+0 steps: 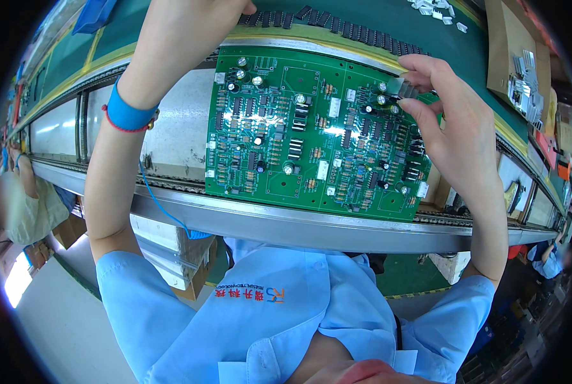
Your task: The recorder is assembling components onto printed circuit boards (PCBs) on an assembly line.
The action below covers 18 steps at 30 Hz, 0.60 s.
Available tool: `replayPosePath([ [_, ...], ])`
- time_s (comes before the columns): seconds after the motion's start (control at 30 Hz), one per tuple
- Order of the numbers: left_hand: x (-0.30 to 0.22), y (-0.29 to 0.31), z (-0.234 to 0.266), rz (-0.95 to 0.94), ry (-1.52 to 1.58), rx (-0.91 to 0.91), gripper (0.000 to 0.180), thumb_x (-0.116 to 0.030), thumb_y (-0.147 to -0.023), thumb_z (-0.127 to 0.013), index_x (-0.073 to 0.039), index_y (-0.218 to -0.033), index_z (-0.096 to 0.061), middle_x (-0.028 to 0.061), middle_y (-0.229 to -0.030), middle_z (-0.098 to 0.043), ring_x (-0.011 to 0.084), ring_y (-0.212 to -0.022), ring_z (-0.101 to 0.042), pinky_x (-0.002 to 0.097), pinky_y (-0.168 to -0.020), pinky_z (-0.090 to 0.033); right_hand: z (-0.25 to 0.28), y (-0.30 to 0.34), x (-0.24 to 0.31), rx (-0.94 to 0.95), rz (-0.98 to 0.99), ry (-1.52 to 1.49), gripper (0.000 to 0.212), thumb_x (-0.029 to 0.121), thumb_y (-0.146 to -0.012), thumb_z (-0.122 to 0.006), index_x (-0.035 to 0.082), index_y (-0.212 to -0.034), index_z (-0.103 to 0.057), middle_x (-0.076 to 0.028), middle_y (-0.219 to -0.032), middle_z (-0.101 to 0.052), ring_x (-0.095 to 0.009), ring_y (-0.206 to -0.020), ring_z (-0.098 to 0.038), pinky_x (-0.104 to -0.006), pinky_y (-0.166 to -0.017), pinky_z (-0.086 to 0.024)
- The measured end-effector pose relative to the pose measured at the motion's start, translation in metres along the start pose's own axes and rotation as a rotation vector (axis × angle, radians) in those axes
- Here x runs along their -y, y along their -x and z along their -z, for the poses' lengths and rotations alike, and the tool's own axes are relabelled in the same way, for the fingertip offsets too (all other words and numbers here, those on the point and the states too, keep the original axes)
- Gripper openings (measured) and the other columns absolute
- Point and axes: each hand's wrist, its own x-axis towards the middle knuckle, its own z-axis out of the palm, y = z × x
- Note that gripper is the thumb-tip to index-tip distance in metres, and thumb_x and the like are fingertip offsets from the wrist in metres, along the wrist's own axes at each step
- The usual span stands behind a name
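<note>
Laid across a metal conveyor (299, 232) at mid-frame, below a green bench top (353, 13), a circuit board (302, 78). Far left, a co-worker (30, 205). Upper right, pinched narrowly in the right hand (459, 118), a small grey part (402, 87). Top, near black chips (356, 32), the left hand (183, 32), cropped, grip impossible to tell.

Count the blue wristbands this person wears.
1: the blue wristband is on the left wrist, to the left of the green circuit board. The wrist below the right hand is bare. Both wrists show plainly, so none seems hidden.
</note>
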Motion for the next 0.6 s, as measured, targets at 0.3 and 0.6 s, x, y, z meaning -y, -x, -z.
replayPosePath([
  [0.3, 0.047, 0.020, 0.005, -0.054, 0.196, -0.004, 0.020, -0.008, -0.099, -0.060, -0.001, -0.116, -0.065, 0.0068, -0.103, -0.074, 0.0076, -0.071, -0.063, 0.0212, -0.069, -0.051, -0.007, 0.002, -0.007, -0.002, 0.015, 0.023, 0.037, 0.007, -0.081, -0.069, 0.010, -0.115, -0.055, -0.011, -0.088, -0.065, -0.033, -0.087, -0.066, -0.0451, -0.068, -0.052],
  [0.6, 0.035, 0.039, 0.016, 0.096, 0.229, 0.000, 0.014, -0.008, -0.098, -0.060, 0.000, -0.110, -0.062, 0.0063, -0.103, -0.074, 0.0067, -0.072, -0.062, 0.0214, -0.067, -0.052, 0.047, -0.025, -0.054, -0.123, -0.084, -0.018, 0.031, 0.020, -0.091, -0.072, 0.008, -0.119, -0.070, -0.004, -0.105, -0.074, -0.009, -0.092, -0.068, -0.0249, -0.076, -0.053],
])
